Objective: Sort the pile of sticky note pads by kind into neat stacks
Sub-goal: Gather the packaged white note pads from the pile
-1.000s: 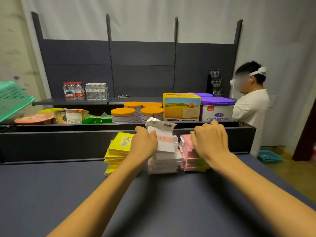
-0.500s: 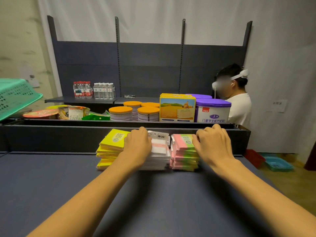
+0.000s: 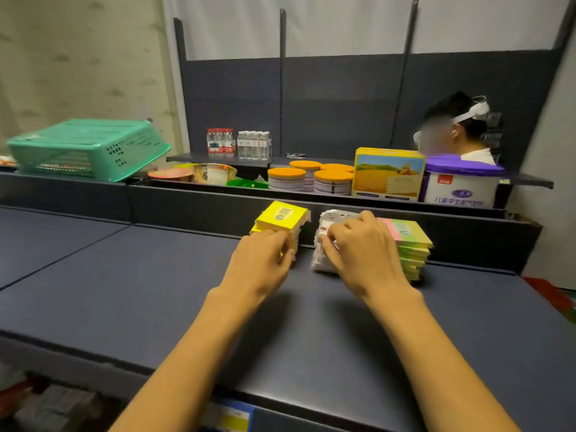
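Head view, three pad stacks [image 3: 282, 218], two hands [image 3: 260, 263]

Three stacks of pads stood in a row on the shelf [image 3: 124, 291] against its back rail: left stack [image 3: 282, 221], middle stack [image 3: 324, 244], right stack [image 3: 411, 244]. Behind the rail: basket [image 3: 90, 148] left, cans [image 3: 286, 179] centre, box [image 3: 388, 174] right.

Left hand [image 3: 265, 260] against yellow pad stack [image 3: 282, 220], right hand [image 3: 363, 247] gripping white stack [image 3: 324, 244], pink-green stack [image 3: 411, 244] beside
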Demonstrator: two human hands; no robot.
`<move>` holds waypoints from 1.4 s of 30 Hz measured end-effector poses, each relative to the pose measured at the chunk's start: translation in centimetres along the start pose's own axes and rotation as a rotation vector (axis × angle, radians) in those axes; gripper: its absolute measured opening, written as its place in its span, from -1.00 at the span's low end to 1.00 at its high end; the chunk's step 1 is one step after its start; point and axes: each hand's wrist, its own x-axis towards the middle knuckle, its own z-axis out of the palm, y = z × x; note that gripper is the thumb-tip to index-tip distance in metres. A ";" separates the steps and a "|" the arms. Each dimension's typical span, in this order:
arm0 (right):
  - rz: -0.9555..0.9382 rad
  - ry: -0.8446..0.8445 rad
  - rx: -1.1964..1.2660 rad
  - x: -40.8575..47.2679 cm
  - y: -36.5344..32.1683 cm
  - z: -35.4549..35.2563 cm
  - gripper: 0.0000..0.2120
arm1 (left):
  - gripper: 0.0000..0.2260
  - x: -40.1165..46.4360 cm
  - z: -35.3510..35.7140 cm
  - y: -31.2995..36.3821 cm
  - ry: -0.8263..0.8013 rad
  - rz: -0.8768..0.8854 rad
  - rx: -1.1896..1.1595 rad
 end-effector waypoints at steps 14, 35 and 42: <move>0.100 0.081 0.456 1.2 -23.4 0.8 -0.85 | -0.78 -11.9 -10.6 -16.7 0.118 -0.262 0.100; -0.047 -0.039 0.688 12.8 -59.3 8.2 -0.85 | -0.83 -20.1 -24.5 -49.8 0.153 -0.530 0.184; -0.145 -0.064 0.796 20.6 -72.9 12.2 -0.81 | -0.85 -20.1 -28.3 -63.5 0.167 -0.634 0.286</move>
